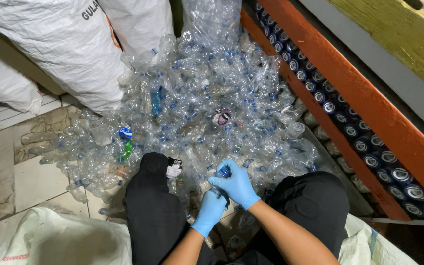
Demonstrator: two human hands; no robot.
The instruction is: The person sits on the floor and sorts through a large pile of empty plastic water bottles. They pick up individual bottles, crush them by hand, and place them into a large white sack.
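Note:
Both my hands wear blue gloves and meet between my knees over one clear plastic bottle [220, 185]. My left hand [209, 212] grips the bottle's body from below. My right hand [236, 183] closes over its upper end, where a blue cap [225, 171] shows under the fingers. Just beyond my hands a large heap of crushed clear plastic bottles [212, 98] with blue caps covers the floor.
White woven sacks stand at the back left [69, 44] and lie at my sides [60, 240]. A red-brown beam [369, 98] runs diagonally on the right, with a row of dark cans [349, 127] beside it. Tiled floor [30, 176] shows at left.

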